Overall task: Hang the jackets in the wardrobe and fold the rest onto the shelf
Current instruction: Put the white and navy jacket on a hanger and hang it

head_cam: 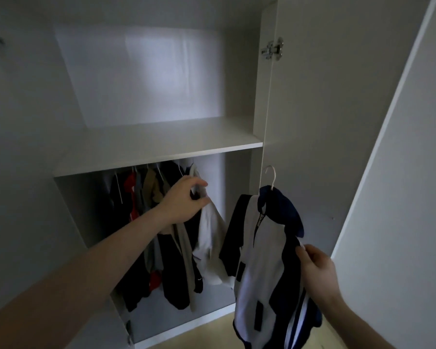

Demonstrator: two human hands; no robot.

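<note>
Right hand: right hand (pixel 317 268) at lower right, closest to the viewer, fingers curled and pinching the dark shoulder edge of a navy and white jacket (pixel 259 268).
Navy and white jacket: held in the air in front of the open wardrobe, just right of the hanging space and not yet on the rail. Its long axis runs top to bottom, collar up, hem down toward the floor, tilted slightly so the hem swings toward the viewer. Zip front faces left and toward the camera.
White hanger: white hanger (pixel 271 176) sits inside the jacket's collar, hook pointing straight up and curling left, close to the edge of the open door (pixel 337 122).
Left hand: left hand (pixel 184 200) reaches forward into the lower compartment, thumb and fingers bent around the top of a pale hanging garment (pixel 209 238) at the right end of the row.
Hung clothes: hung clothes (pixel 149 222) in black, red, tan and white hang side by side under the shelf, all long axis vertical, crowded toward the left and middle.
Shelf: white shelf (pixel 161 149) spans the wardrobe above the hung clothes.
Hinge: metal hinge (pixel 273 50) on the door at upper right.
Floor: light wood floor (pixel 212 331) below the wardrobe.
</note>
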